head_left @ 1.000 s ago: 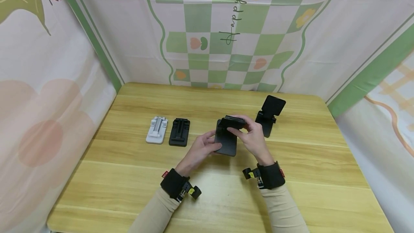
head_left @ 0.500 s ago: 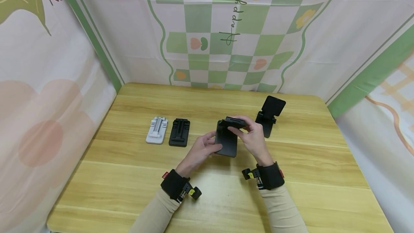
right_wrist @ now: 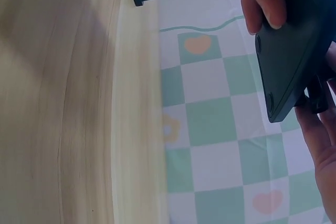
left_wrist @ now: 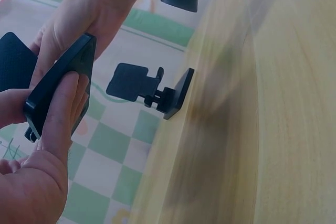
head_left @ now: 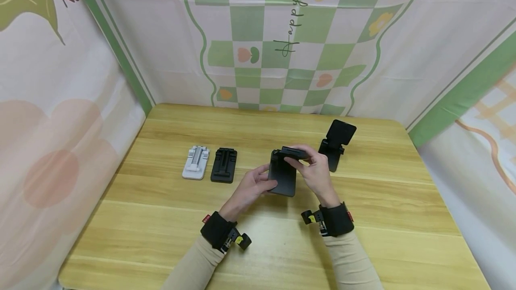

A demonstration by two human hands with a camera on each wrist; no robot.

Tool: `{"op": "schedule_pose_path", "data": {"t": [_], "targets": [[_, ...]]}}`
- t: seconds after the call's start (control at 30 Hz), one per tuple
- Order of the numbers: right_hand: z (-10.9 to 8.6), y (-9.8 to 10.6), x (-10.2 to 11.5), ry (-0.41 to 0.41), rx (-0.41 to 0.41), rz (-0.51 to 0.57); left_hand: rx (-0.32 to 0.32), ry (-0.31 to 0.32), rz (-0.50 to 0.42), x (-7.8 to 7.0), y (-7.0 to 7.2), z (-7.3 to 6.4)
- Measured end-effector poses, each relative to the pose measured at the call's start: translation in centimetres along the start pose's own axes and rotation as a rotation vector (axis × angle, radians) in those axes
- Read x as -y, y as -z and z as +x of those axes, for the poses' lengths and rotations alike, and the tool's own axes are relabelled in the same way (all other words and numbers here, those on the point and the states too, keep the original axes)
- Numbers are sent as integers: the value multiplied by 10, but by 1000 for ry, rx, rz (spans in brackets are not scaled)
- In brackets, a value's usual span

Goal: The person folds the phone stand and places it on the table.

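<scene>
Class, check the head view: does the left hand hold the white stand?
No, the left hand grips a black stand; the white stand lies on the table.

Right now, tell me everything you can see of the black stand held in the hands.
The black stand has a flat, round-cornered base and an upper plate folded partly open, seemingly of matte plastic. Small rounded marks show on the base's underside. It is held tilted, off the wooden table. The left hand grips the base; the right hand pinches the upper plate.
</scene>
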State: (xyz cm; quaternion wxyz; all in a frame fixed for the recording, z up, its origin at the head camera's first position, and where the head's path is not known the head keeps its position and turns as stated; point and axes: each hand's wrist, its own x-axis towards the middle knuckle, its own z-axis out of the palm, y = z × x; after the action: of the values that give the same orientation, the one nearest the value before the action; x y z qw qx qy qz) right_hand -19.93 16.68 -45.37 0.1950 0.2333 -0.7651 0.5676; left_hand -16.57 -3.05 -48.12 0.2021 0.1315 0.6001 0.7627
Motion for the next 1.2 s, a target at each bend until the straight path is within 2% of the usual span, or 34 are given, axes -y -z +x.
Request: {"op": "schedule_pose_path", "data": {"t": [0.23,0.37,0.47,0.57,0.7,0.87,1.0,1.2], "targets": [[0,1,3,7,43,-14,-3,-2,-4,0,0,-1],[2,2,23,11,74,-34,-15,-10,-2,-1,-2,0],[4,4,44,42,60,-65,-36,-9,17,-2,-3,0],[6,4,56,117,2,-152,-60,-5,35,-3,-3,0],[10,5,62,287,-61,-288,-78,-3,28,-2,-2,0],[12,3,59,472,-59,-420,-77,2,28,0,-1,2],[11,1,59,526,-26,-497,-75,5,36,1,-1,2],[9,-3,63,538,-12,-570,-88,10,28,2,-2,3]]}}
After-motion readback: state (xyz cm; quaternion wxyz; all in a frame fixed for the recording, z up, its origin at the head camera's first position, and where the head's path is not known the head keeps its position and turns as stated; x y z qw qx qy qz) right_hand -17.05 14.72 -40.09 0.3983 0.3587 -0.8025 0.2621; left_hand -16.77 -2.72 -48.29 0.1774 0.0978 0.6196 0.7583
